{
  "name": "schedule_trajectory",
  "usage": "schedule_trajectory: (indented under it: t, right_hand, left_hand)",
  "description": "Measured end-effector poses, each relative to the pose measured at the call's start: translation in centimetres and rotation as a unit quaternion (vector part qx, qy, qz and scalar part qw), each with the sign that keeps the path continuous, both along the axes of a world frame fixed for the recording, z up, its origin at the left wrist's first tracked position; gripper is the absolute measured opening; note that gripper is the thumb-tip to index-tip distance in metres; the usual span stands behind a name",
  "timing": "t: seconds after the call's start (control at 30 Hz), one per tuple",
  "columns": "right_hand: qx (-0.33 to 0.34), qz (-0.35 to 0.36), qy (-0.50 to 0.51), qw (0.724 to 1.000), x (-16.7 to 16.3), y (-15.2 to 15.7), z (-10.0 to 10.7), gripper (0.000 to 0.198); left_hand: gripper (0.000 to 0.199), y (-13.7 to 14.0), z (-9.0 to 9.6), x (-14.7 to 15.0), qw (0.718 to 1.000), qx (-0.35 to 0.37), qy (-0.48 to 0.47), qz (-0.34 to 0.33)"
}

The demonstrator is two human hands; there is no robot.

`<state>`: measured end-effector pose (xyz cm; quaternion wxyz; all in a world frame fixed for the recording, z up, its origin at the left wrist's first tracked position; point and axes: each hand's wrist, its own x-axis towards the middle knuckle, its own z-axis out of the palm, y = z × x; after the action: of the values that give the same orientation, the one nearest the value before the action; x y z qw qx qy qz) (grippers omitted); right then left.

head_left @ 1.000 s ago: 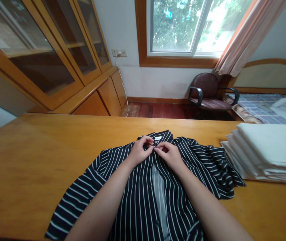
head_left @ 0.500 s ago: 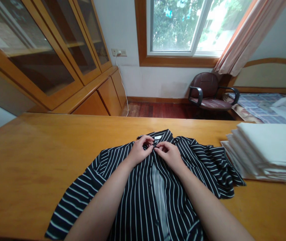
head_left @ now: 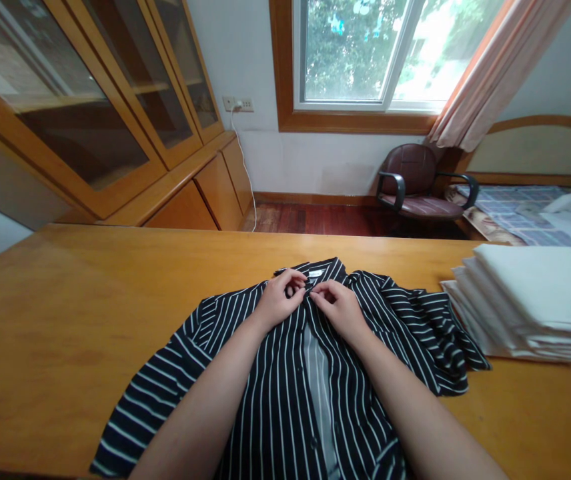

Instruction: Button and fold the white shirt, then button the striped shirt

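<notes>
A black shirt with white stripes [head_left: 275, 380] lies front up on the wooden table [head_left: 65, 320], its collar pointing away from me. Its front gapes below the chest, where the pale inner side shows between the two edges. My left hand [head_left: 283, 297] pinches the left front edge just under the collar. Close beside it, my right hand [head_left: 335, 303] pinches the right front edge with thumb and forefinger. The fingertips nearly meet at the top of the placket. Any button between them is too small to make out. A white label [head_left: 315, 273] shows inside the collar.
A stack of folded white cloths [head_left: 540, 300] stands at the right, close to the shirt's sleeve. Beyond the table are a brown armchair [head_left: 410, 180], a bed [head_left: 520, 207] and a window. A glass-fronted cabinet [head_left: 165, 167] runs along the left.
My fingertips have shifted very slightly at the collar, the right ones a touch to the right. The shirt lies as before.
</notes>
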<state>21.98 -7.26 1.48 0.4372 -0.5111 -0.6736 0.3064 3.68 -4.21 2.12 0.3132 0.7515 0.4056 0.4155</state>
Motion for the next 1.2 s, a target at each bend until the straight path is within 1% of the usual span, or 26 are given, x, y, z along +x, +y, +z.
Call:
schedule_trajectory:
  t: [0.07, 0.13, 0.2, 0.23, 0.27, 0.33, 0.4, 0.47, 0.6, 0.77, 0.8, 0.93, 1.03, 1.1, 1.2]
  right_hand:
    - [0.001, -0.001, 0.001, 1.0, 0.1, 0.0, 0.0, 0.013]
    - [0.004, -0.012, 0.004, 1.0, 0.2, 0.0, 0.0, 0.014]
    - [0.014, -0.036, 0.003, 0.999, 0.3, 0.1, 0.0, 0.014]
    - [0.022, -0.049, -0.002, 0.999, 0.4, 0.1, 0.0, 0.013]
    - [0.032, -0.059, -0.009, 0.998, 0.4, 0.2, 0.1, 0.012]
    - [0.05, -0.07, -0.024, 0.996, 0.6, 0.2, 0.1, 0.014]
    - [0.055, -0.066, -0.031, 0.996, 0.6, 0.3, 0.0, 0.021]
    - [0.047, -0.054, -0.037, 0.997, 0.7, 0.4, -0.3, 0.029]
    - [0.036, -0.032, -0.064, 0.997, 0.6, 0.5, -1.1, 0.043]
    - [0.029, -0.015, -0.096, 0.995, 0.7, 0.5, -1.3, 0.047]
    - [0.03, -0.01, -0.102, 0.994, 0.7, 0.5, -1.3, 0.046]
    - [0.032, 0.005, -0.129, 0.991, 0.7, 0.4, -1.1, 0.041]
    - [0.029, 0.003, -0.137, 0.99, 0.6, 0.3, -1.0, 0.035]
    - [0.033, 0.002, -0.133, 0.991, 0.6, 0.3, -1.1, 0.032]
    - [0.036, 0.002, -0.132, 0.991, 0.6, 0.4, -1.2, 0.028]
  left_hand:
    - [0.016, 0.2, 0.1, -0.3, 0.999, 0.017, 0.01, 0.033]
    - [0.016, 0.5, 0.2, -0.7, 0.994, 0.049, 0.023, 0.098]
    - [0.022, 1.0, 0.1, -1.2, 0.982, 0.082, 0.054, 0.16]
    - [0.028, 1.3, 0.0, -1.4, 0.977, 0.094, 0.075, 0.177]
    - [0.037, 1.5, -0.2, -1.6, 0.973, 0.1, 0.098, 0.183]
    - [0.054, 1.9, -0.7, -1.9, 0.969, 0.102, 0.142, 0.173]
    - [0.061, 2.0, -1.2, -1.9, 0.966, 0.102, 0.176, 0.16]
    - [0.063, 2.0, -1.6, -1.9, 0.962, 0.102, 0.203, 0.148]
    - [0.056, 2.0, -1.8, -1.8, 0.956, 0.103, 0.23, 0.147]
    - [0.026, 2.2, -1.6, -2.1, 0.956, 0.107, 0.22, 0.163]
    - [0.024, 2.2, -1.5, -2.2, 0.958, 0.108, 0.211, 0.163]
    - [0.031, 2.2, -1.3, -2.4, 0.967, 0.108, 0.174, 0.153]
    - [0.032, 2.2, -1.2, -2.5, 0.967, 0.088, 0.179, 0.159]
    - [0.029, 2.3, -1.2, -2.5, 0.963, 0.081, 0.191, 0.174]
    - [0.019, 2.5, -1.4, -2.5, 0.952, 0.092, 0.202, 0.212]
